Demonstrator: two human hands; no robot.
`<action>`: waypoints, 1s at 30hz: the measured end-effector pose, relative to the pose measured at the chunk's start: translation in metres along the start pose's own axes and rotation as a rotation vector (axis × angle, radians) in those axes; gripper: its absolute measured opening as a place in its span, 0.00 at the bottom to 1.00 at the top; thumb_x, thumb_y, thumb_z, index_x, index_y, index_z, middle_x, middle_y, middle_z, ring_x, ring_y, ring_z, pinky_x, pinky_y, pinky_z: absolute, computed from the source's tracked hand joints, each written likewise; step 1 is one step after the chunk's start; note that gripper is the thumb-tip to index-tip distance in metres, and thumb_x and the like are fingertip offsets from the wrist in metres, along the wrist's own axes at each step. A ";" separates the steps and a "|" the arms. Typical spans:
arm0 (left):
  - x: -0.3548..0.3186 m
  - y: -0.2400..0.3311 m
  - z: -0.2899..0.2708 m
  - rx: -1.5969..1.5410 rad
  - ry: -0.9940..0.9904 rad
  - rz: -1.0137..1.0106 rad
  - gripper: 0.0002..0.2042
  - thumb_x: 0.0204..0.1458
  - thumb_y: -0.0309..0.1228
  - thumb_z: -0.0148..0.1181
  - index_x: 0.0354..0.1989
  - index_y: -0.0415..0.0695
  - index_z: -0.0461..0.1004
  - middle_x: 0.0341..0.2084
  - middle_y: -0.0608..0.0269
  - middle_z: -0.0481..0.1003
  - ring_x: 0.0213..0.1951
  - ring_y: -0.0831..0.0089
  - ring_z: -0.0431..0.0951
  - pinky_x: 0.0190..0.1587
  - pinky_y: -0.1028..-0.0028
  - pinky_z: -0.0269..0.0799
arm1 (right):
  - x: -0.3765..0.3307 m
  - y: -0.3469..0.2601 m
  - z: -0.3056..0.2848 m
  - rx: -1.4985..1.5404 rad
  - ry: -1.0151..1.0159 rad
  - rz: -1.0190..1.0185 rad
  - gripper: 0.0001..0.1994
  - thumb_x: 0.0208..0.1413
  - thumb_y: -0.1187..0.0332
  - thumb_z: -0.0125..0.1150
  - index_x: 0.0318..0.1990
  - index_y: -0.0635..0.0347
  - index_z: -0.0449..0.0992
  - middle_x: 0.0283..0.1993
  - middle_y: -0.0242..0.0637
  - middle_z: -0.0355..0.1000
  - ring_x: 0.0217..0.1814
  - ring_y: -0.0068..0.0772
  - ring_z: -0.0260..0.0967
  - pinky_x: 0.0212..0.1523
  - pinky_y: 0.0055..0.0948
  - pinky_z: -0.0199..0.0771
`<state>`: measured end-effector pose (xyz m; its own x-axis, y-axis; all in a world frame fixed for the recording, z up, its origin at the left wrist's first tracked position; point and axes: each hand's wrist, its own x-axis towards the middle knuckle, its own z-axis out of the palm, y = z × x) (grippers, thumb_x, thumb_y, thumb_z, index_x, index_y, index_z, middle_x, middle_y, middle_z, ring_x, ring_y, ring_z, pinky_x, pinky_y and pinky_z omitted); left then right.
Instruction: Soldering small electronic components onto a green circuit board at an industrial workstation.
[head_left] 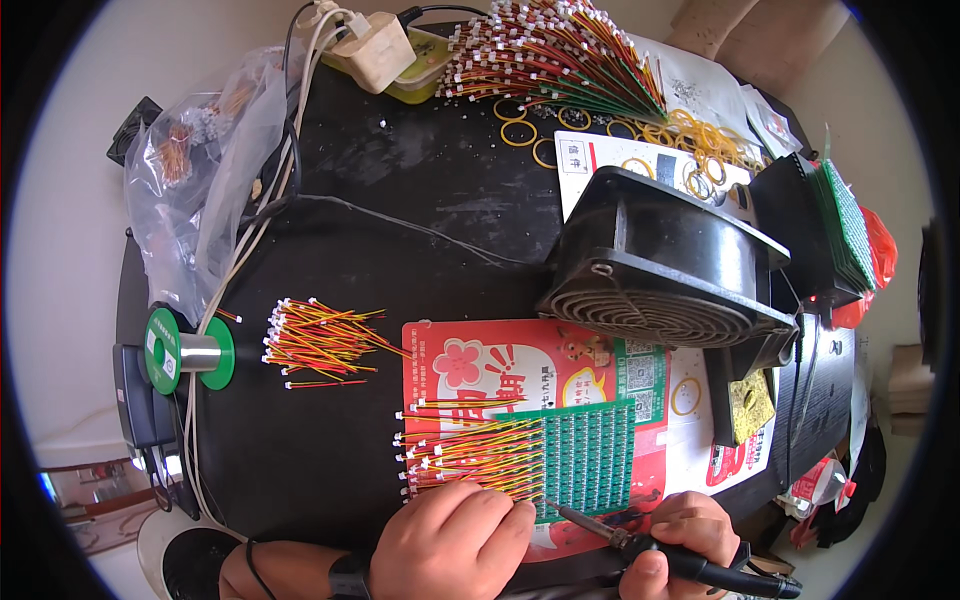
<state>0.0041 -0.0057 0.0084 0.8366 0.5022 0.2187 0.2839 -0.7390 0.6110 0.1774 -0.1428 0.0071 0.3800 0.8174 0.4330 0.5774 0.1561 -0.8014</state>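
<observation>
A green circuit board panel [590, 455] with rows of small pads lies on a red printed sheet [440, 350]. Several red and yellow wires with white connectors [465, 450] stick out from the panel's left edge. My left hand [450, 540] is closed, knuckles up, over the nearest wires at the panel's near left corner; what its fingertips pinch is hidden. In my right hand [690, 540] is a black soldering iron [700, 572], its metal tip pointing left to the panel's near edge, close to my left fingertips.
A loose pile of connector wires [320, 340] lies left, beside a green solder spool [190, 358]. A black fan [660, 270] stands behind the panel; a yellow sponge [752, 407] is right. Farther back are a large wire bundle [560, 65], rubber bands [705, 140] and a plastic bag [190, 230].
</observation>
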 end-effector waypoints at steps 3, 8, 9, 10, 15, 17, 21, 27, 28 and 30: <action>0.000 0.000 -0.003 0.021 -0.022 0.008 0.09 0.46 0.21 0.63 0.37 0.35 0.78 0.32 0.55 0.74 0.35 0.58 0.76 0.37 0.65 0.77 | 0.000 -0.002 -0.002 0.007 -0.012 0.016 0.14 0.60 0.68 0.64 0.43 0.71 0.69 0.26 0.46 0.69 0.22 0.36 0.67 0.25 0.33 0.69; 0.002 -0.002 -0.003 0.075 0.035 0.051 0.09 0.47 0.21 0.63 0.38 0.35 0.78 0.34 0.54 0.75 0.38 0.57 0.78 0.40 0.65 0.78 | -0.003 -0.002 0.000 0.020 0.037 0.014 0.13 0.60 0.69 0.62 0.44 0.70 0.69 0.27 0.46 0.69 0.23 0.36 0.67 0.26 0.34 0.69; 0.002 -0.002 -0.003 0.077 0.028 0.048 0.09 0.47 0.21 0.63 0.38 0.35 0.78 0.35 0.54 0.76 0.39 0.57 0.78 0.42 0.65 0.78 | -0.004 -0.002 0.001 0.017 0.058 0.014 0.13 0.61 0.69 0.61 0.45 0.70 0.69 0.28 0.47 0.70 0.23 0.37 0.67 0.26 0.34 0.70; 0.001 -0.003 -0.002 0.082 0.031 0.048 0.09 0.47 0.21 0.63 0.38 0.35 0.78 0.35 0.54 0.76 0.39 0.57 0.78 0.42 0.65 0.78 | -0.005 -0.002 0.001 0.021 0.059 0.010 0.13 0.61 0.69 0.61 0.45 0.70 0.69 0.28 0.47 0.70 0.23 0.37 0.67 0.26 0.34 0.70; 0.007 -0.007 -0.006 -0.045 0.119 0.020 0.06 0.48 0.19 0.65 0.35 0.35 0.79 0.34 0.54 0.77 0.36 0.55 0.79 0.38 0.63 0.77 | -0.009 -0.002 -0.002 -0.063 0.098 -0.008 0.12 0.62 0.68 0.58 0.45 0.70 0.68 0.30 0.48 0.70 0.24 0.38 0.67 0.27 0.37 0.71; 0.012 -0.018 -0.028 0.021 0.159 -0.026 0.07 0.45 0.19 0.67 0.34 0.37 0.81 0.30 0.56 0.77 0.32 0.58 0.79 0.35 0.64 0.76 | -0.008 -0.002 0.000 -0.034 0.095 -0.032 0.13 0.62 0.68 0.58 0.45 0.70 0.68 0.30 0.48 0.69 0.24 0.38 0.67 0.27 0.36 0.71; 0.029 -0.050 -0.041 0.051 0.199 -0.133 0.10 0.46 0.16 0.64 0.38 0.38 0.81 0.31 0.56 0.78 0.32 0.55 0.79 0.36 0.62 0.76 | -0.012 -0.001 -0.001 -0.028 0.075 -0.006 0.13 0.62 0.68 0.58 0.46 0.70 0.68 0.30 0.48 0.69 0.25 0.38 0.67 0.28 0.36 0.71; 0.034 -0.062 -0.035 0.061 0.157 -0.112 0.09 0.45 0.15 0.64 0.35 0.37 0.81 0.30 0.54 0.79 0.33 0.55 0.80 0.36 0.65 0.75 | -0.010 -0.003 -0.002 -0.049 0.059 -0.009 0.13 0.63 0.68 0.58 0.47 0.70 0.68 0.30 0.47 0.69 0.26 0.36 0.67 0.29 0.35 0.71; 0.034 -0.063 -0.035 0.070 0.144 -0.115 0.09 0.45 0.15 0.64 0.36 0.37 0.81 0.30 0.54 0.79 0.33 0.55 0.79 0.37 0.64 0.74 | -0.010 -0.003 -0.001 -0.053 0.059 -0.007 0.13 0.63 0.68 0.58 0.47 0.70 0.68 0.30 0.47 0.69 0.26 0.36 0.67 0.29 0.35 0.71; 0.035 -0.059 -0.035 0.052 0.130 -0.159 0.09 0.46 0.15 0.63 0.36 0.37 0.80 0.30 0.54 0.78 0.33 0.55 0.79 0.36 0.64 0.74 | -0.011 -0.002 0.000 -0.041 0.068 -0.005 0.13 0.63 0.67 0.58 0.47 0.70 0.68 0.29 0.46 0.69 0.25 0.36 0.66 0.28 0.35 0.70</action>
<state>0.0002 0.0713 0.0070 0.7126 0.6658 0.2212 0.4342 -0.6662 0.6063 0.1719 -0.1520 0.0035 0.4243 0.7767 0.4655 0.6083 0.1363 -0.7819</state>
